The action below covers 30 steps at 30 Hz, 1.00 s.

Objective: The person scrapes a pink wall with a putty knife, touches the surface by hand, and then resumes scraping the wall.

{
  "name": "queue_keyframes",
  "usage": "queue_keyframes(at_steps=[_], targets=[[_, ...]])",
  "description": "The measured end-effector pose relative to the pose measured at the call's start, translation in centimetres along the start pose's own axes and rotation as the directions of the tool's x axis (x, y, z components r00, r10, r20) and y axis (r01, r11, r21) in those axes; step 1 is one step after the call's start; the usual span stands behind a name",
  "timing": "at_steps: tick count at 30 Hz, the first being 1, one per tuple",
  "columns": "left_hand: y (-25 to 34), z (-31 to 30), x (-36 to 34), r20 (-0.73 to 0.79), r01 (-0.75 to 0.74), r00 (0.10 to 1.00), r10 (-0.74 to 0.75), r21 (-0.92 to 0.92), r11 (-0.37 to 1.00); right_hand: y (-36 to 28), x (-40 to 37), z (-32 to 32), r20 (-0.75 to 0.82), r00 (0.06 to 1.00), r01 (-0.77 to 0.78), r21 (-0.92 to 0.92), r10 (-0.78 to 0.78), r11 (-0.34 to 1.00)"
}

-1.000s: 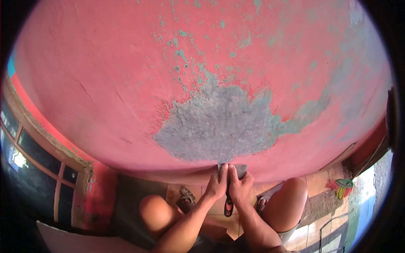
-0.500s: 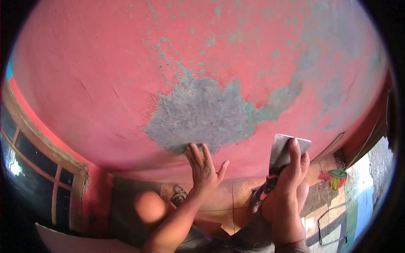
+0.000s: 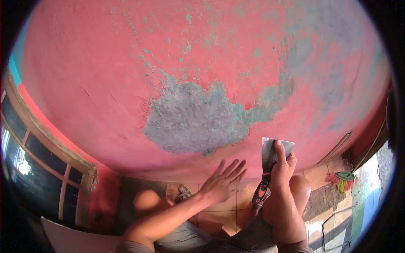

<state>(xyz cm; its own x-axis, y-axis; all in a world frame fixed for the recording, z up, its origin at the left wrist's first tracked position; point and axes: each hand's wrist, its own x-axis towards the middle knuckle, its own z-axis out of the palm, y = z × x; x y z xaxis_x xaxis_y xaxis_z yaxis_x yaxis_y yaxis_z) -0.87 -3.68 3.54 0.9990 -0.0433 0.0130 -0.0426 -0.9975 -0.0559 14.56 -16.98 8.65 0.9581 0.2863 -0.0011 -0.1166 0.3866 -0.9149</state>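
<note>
Far left: window with brown wooden frame and dark glass panes [image 3: 45, 152], standing beside the wall.

Left to right across the view: pink-red painted wall [image 3: 109, 71], flecked with green spots above.

Left of centre: rough grey bare patch with ragged edges [image 3: 192, 120], green along its right margin.

Centre: left hand [image 3: 221, 185], grip spread, fingers fanned, below the patch and near the wall's foot; contact with the wall cannot be told.

Right of centre: flat metal scraper with black and red handle [image 3: 268, 159], blade upward, in front of the wall; right hand [image 3: 283, 168], grip clasped around it, thumb along the blade.

Far right: green-capped broom head with red and yellow bristles [image 3: 344, 182], on the floor.
</note>
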Motion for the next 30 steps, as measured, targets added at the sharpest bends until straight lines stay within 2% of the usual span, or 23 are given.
queue_keyframes(at_steps=[3,6,7,9,11,13,16,18,20,22,26,30], targets=[[-2.8,-2.2,-1.0,-0.171,0.117,0.982,-0.079,0.221,0.968,0.1,0.1,-0.3,-0.031,0.999,-0.022,0.042,0.023,0.999],[-7.8,-1.3,-1.7,-0.362,0.152,0.932,-0.025,0.326,0.933,0.0,0.0,-0.3,-0.020,0.999,-0.026,0.067,0.027,0.997],[-9.7,-0.6,-2.3,-0.288,0.093,0.955,0.070,0.515,0.852,-0.1,0.0,-0.2,-0.016,1.000,-0.026,0.071,0.027,0.997],[-12.3,0.2,-3.5,-0.086,-0.051,0.975,0.204,0.808,0.587,-0.2,0.0,0.0,-0.013,0.999,-0.032,0.069,0.033,0.997],[-12.1,0.6,-5.0,0.106,-0.158,0.987,0.120,0.759,0.632,-0.1,-0.2,0.1,-0.007,0.999,-0.033,0.068,0.034,0.997],[-12.5,1.0,-6.4,0.196,-0.224,0.973,0.118,0.712,0.666,0.2,-0.2,0.1,-0.002,1.000,-0.022,0.076,0.022,0.997],[-14.0,0.5,-7.1,0.178,-0.217,0.974,0.137,0.587,0.780,0.3,-0.3,0.2,-0.027,0.999,-0.032,0.057,0.033,0.998],[-14.5,-0.5,-7.4,0.111,-0.176,0.984,0.137,0.640,0.748,0.4,-0.3,0.3,-0.027,0.999,-0.022,0.049,0.023,0.999],[-14.7,-1.8,-7.3,-0.109,-0.052,0.982,0.152,0.622,0.781,0.5,-0.2,0.4,-0.026,1.000,-0.017,0.039,0.018,0.999],[-14.9,-2.9,-7.2,-0.457,0.114,0.879,0.135,0.476,0.872,0.6,-0.2,0.4,-0.028,0.999,-0.027,0.026,0.027,0.999],[-18.4,-4.3,-9.0,-0.703,0.386,0.710,0.043,0.439,0.811,1.2,-0.4,1.3,-0.024,0.999,-0.046,0.007,0.046,0.999],[-21.0,-4.3,-11.4,-0.847,0.528,0.527,-0.067,0.265,0.807,2.3,-1.0,2.2,0.022,0.999,-0.047,-0.021,0.048,0.999]])
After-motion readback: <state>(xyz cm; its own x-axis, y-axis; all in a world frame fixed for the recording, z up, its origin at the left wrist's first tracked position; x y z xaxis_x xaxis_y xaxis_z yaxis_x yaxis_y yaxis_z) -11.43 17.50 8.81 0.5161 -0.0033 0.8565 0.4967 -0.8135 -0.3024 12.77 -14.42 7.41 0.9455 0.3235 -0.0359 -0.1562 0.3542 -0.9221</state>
